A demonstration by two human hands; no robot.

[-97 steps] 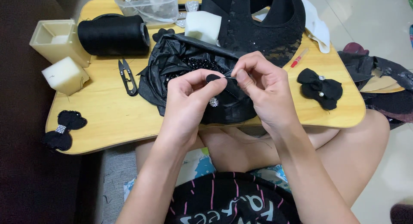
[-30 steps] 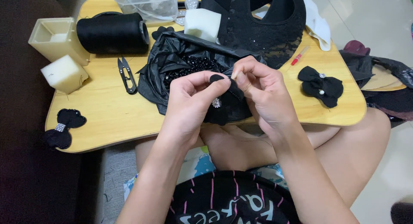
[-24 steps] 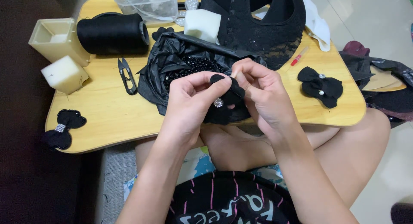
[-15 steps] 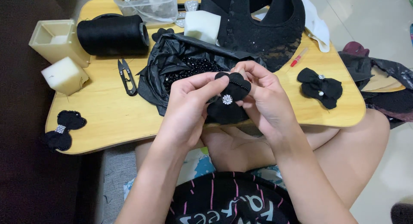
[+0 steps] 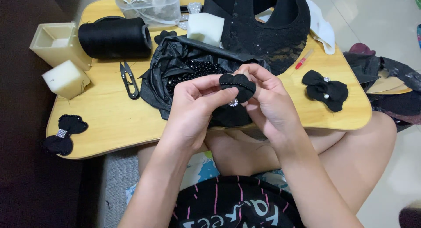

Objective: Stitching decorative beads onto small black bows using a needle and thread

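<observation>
The wooden table (image 5: 109, 123) sits across the person's lap and carries nearly everything. At its far edge lies a black sequinned collar piece (image 5: 267, 31), the biggest item on it, with a white cloth (image 5: 322, 28) tucked at its right side. In the middle a crumpled black plastic bag (image 5: 175, 66) lies open, with a heap of small black beads (image 5: 193, 72) inside; it lies directly behind the hands, so its near edge is hidden. A large spool of black thread (image 5: 114, 37) rests on its side to the left, and behind it stands a clear plastic tub (image 5: 149, 7) whose pale contents cannot be made out. A cream open box (image 5: 57, 44) stands at the far left corner, with something pale in it. One foam block (image 5: 66, 79) sits just beside that box, another foam block (image 5: 205, 28) behind the bag.

Both hands meet at the near edge of the table. The left hand (image 5: 193, 105) and the right hand (image 5: 272, 105) each pinch the black fabric bow (image 5: 234, 98), which has a sparkly stone at its centre; both grips are closed on it.

A finished bow (image 5: 325, 90) lies to the right, another bow (image 5: 63, 134) at the left corner. Thread snips (image 5: 129, 79) lie left of the bag, and a red pen (image 5: 303, 59) near the collar.
</observation>
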